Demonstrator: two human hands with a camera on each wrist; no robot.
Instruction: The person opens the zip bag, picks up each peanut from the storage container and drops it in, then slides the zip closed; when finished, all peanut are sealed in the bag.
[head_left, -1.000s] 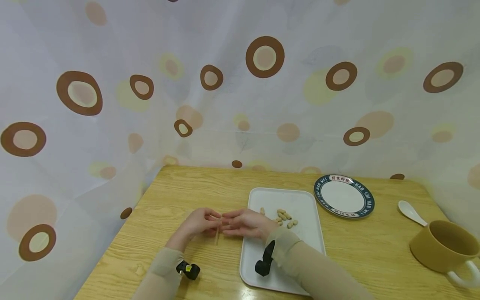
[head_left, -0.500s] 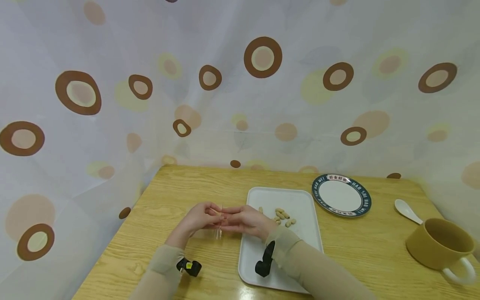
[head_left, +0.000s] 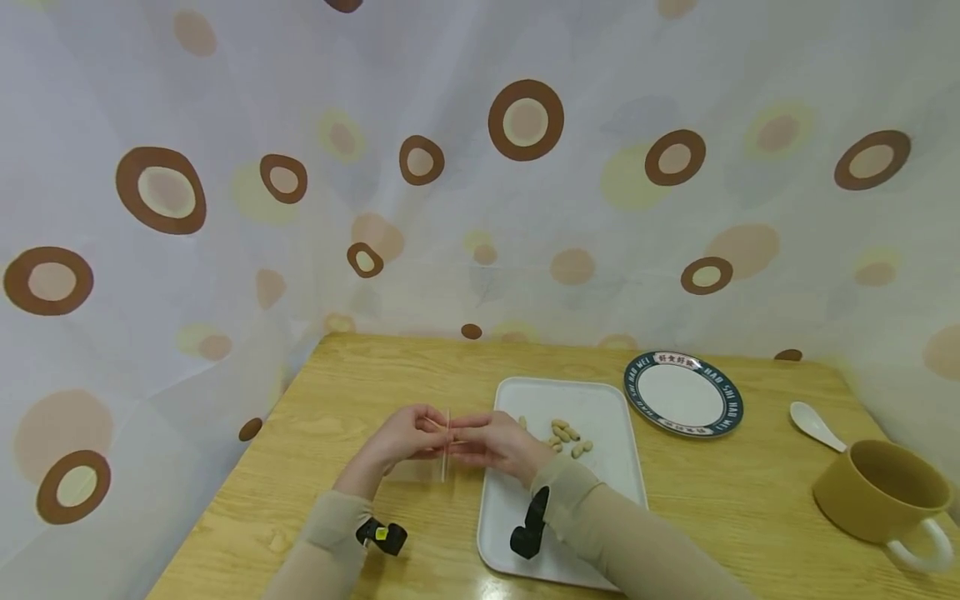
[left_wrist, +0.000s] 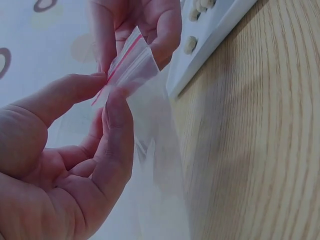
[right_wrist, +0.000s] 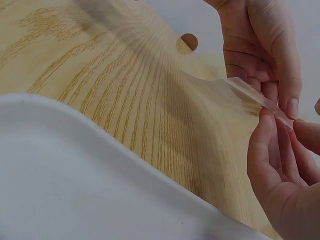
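Observation:
A clear zip-lock bag (left_wrist: 155,125) with a red line along its top hangs between my two hands, above the table just left of the tray. My left hand (head_left: 401,435) pinches the bag's top edge between thumb and forefinger. From the other side, my right hand (head_left: 501,444) pinches the same edge, its fingertips close to the left ones. In the head view the bag shows only as a thin pale strip. The right wrist view has its film (right_wrist: 220,97) stretching away from the fingers. No contents can be made out in the bag.
A white tray (head_left: 501,525) with several peanuts (head_left: 562,430) lies under my right forearm. Behind it to the right is a blue-rimmed plate (head_left: 682,395). A white spoon (head_left: 816,425) and a mustard-coloured mug (head_left: 877,492) stand at the far right of the wooden table (head_left: 390,367).
My hands have come closer together and moved slightly away from me. The bag has swung about between them, and both hands now pinch its top edge.

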